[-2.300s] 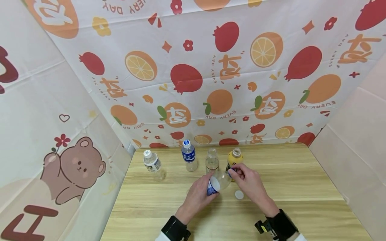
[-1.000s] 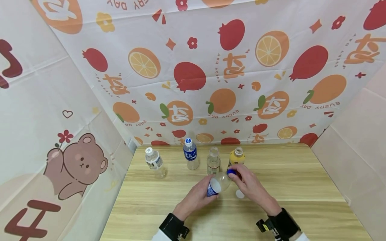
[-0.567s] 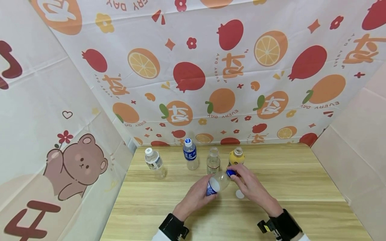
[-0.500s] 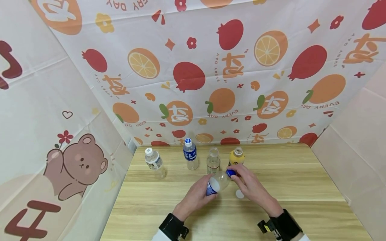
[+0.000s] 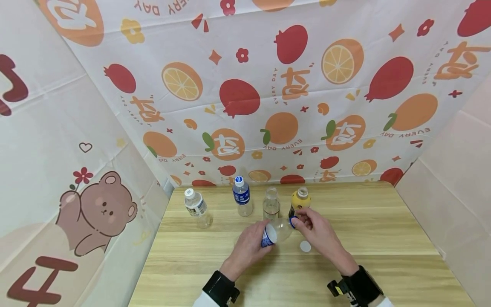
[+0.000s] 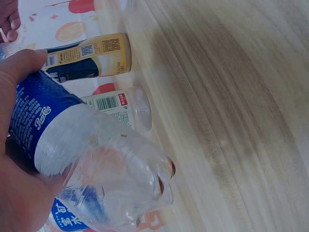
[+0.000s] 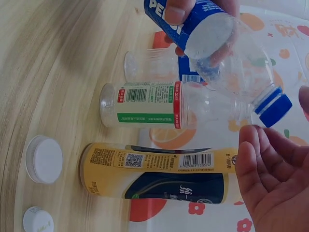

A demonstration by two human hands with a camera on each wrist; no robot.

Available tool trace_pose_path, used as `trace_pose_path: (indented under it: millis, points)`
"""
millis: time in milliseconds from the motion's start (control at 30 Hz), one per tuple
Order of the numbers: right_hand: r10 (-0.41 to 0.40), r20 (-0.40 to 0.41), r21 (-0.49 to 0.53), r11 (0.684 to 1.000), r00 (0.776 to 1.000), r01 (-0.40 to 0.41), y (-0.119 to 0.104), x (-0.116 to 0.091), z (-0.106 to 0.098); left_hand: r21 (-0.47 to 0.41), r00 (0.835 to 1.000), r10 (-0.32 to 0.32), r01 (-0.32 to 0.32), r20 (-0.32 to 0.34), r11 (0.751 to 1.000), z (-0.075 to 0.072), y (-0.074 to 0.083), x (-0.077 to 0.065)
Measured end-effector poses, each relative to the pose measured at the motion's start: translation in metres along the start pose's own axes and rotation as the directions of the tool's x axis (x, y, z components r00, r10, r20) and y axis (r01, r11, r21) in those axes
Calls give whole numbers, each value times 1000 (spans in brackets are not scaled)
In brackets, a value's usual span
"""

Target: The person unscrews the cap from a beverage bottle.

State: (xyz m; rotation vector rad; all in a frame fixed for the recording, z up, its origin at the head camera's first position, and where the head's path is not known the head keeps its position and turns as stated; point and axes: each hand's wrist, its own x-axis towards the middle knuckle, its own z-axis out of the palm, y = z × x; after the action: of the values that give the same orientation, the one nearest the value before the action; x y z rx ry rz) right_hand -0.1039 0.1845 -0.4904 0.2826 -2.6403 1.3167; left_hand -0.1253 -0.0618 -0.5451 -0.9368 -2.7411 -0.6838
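My left hand (image 5: 248,246) grips a clear plastic bottle (image 7: 244,60) round its blue Pepsi label (image 6: 41,104). The bottle tilts over the table, its base toward the left wrist camera and its neck toward my right hand (image 5: 316,230). A blue bottle cap (image 7: 276,107) sits on the neck. In the right wrist view, the right fingertips (image 7: 251,135) are right by the cap's lower edge, and the thumb (image 7: 304,100) stands off its other side. The cap lies between them, not pinched.
Behind my hands stand a clear bottle (image 5: 271,204) and a yellow bottle (image 5: 300,199), both uncapped. Farther left are a blue-labelled bottle (image 5: 241,197) and a white-capped bottle (image 5: 197,208). Two white caps lie on the table, one flat (image 7: 44,159), another nearer the edge (image 7: 38,220).
The right fingers have shifted round the blue cap, and less of it shows in the head view than half a second ago. The left hand and bottle have moved slightly left.
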Motion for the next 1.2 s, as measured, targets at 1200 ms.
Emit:
trace_pose_path:
  millis: [1200]
  points:
    - [37, 71, 90, 995, 997, -43, -4, -2, -1, -77, 1000, 6, -8, -17, 997, 1, 1, 0]
